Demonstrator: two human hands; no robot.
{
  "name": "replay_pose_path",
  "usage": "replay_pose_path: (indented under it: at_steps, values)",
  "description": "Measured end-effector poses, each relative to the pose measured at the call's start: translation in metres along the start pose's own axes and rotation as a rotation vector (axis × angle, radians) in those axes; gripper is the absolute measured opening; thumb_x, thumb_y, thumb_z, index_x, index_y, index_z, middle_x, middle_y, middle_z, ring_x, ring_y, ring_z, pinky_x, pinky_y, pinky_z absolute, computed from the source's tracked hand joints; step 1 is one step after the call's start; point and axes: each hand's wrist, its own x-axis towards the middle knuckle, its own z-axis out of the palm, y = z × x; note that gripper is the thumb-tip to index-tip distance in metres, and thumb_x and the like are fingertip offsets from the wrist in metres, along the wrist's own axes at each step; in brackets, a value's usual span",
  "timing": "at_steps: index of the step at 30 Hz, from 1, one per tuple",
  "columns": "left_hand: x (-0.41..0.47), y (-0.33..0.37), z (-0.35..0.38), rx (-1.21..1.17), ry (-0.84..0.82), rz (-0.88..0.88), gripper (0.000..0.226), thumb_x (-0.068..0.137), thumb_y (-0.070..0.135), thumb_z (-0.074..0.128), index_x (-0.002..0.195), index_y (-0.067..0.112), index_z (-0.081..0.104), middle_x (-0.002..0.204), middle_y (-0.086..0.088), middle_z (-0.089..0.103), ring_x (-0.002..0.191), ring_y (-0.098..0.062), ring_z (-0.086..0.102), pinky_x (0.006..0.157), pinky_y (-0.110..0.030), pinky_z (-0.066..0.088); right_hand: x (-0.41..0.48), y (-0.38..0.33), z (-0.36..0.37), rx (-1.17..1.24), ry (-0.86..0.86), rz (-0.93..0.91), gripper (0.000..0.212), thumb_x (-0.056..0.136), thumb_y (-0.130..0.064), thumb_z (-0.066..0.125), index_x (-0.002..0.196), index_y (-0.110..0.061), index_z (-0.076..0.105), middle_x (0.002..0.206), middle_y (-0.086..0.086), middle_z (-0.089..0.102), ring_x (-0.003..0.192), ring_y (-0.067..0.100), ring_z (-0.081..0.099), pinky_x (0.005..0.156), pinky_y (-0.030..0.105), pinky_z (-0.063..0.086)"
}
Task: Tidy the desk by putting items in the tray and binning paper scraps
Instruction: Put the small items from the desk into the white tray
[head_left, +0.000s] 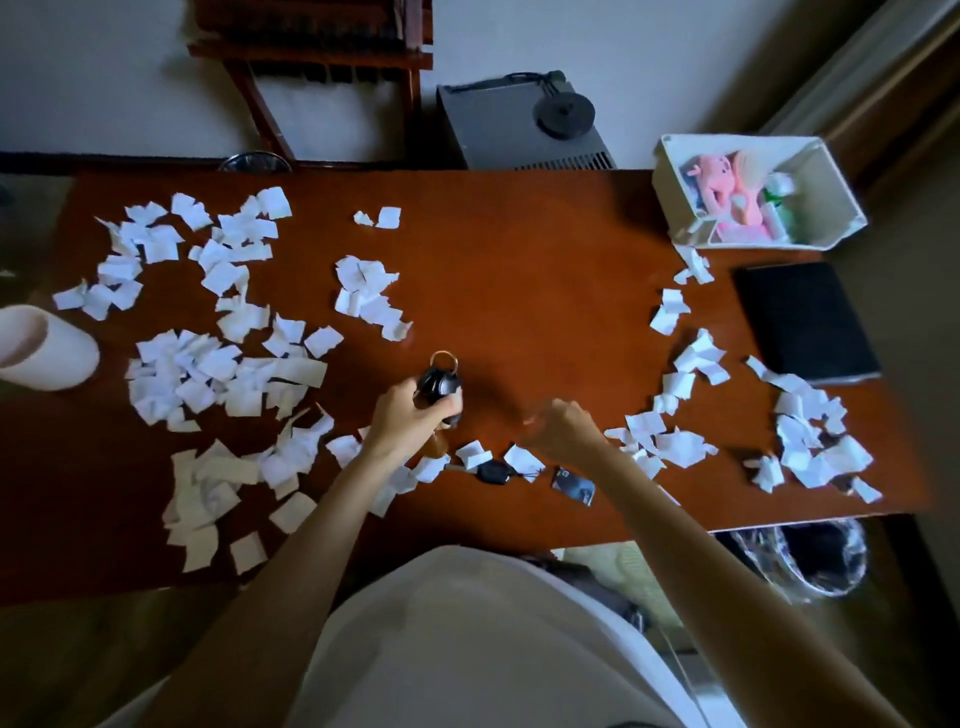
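Gripping black key fob (439, 387), left hand (402, 418) fingers curled; right hand (560, 430) hovers (fingers blurred, unclear).

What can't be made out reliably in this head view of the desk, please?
1. Right hand: head view, fingertips motion-blurred; grip unclear.
2. Black ringed object: head view, left hand covers its lower part.
3. Tray contents: head view, too small and washed out.
4. Bin: head view, desk edge covers part; inside dark.
5. Pale cylinder: head view, cut by the left edge.
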Motion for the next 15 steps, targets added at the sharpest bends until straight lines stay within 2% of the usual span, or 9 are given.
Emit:
replay_pose_path:
  at_steps: [2,4,7,11,15]
  values:
    - [-0.003,-0.002,0.009,0.012,0.011,-0.013,0.022,0.084,0.029,0.065,0.091,0.009,0.064,0.085,-0.003,0.063,0.081,-0.017,0.058,0.06,-0.017,0.038,-0.01,0.014,0.01,-0.099,-0.071,0.038,0.049,0.081,-0.029,0.071,0.122,-0.009,0.055,0.133,0.01,0.053,0.118,0.027,0.055,0.095,0.033,0.049]
    - [-0.004,-0.001,0.017,0.026,-0.012,-0.007,0.021,0.084,0.028,0.065,0.091,0.008,0.064,0.086,-0.004,0.063,0.08,-0.017,0.057,0.059,-0.017,0.037,-0.019,0.02,0.016,-0.155,-0.089,0.048,0.065,0.076,-0.033,0.075,0.13,-0.01,0.047,0.142,0.013,0.042,0.132,0.032,0.042,0.109,0.04,0.039]
    - [-0.004,0.002,0.025,0.049,-0.037,-0.013,0.023,0.083,0.028,0.065,0.09,0.006,0.063,0.085,-0.005,0.062,0.078,-0.018,0.057,0.058,-0.019,0.038,-0.022,0.022,0.028,-0.17,-0.021,0.009,0.062,0.076,-0.029,0.076,0.128,-0.01,0.046,0.139,0.013,0.04,0.128,0.031,0.044,0.106,0.039,0.043]
    - [-0.002,0.004,0.028,0.037,-0.062,-0.028,0.028,0.081,0.029,0.065,0.091,0.003,0.064,0.084,-0.007,0.063,0.078,-0.02,0.059,0.057,-0.023,0.04,-0.017,0.023,0.042,-0.208,0.076,-0.018,0.033,0.091,-0.013,0.057,0.124,-0.009,0.051,0.14,0.016,0.041,0.126,0.034,0.046,0.102,0.037,0.041]
    - [0.0,0.008,0.026,0.053,-0.058,-0.034,0.026,0.081,0.03,0.066,0.09,0.006,0.062,0.085,-0.006,0.062,0.078,-0.019,0.057,0.055,-0.02,0.038,-0.01,0.019,0.039,-0.156,0.166,0.005,0.03,0.092,-0.01,0.053,0.121,-0.004,0.056,0.131,0.019,0.052,0.118,0.036,0.053,0.099,0.038,0.044]
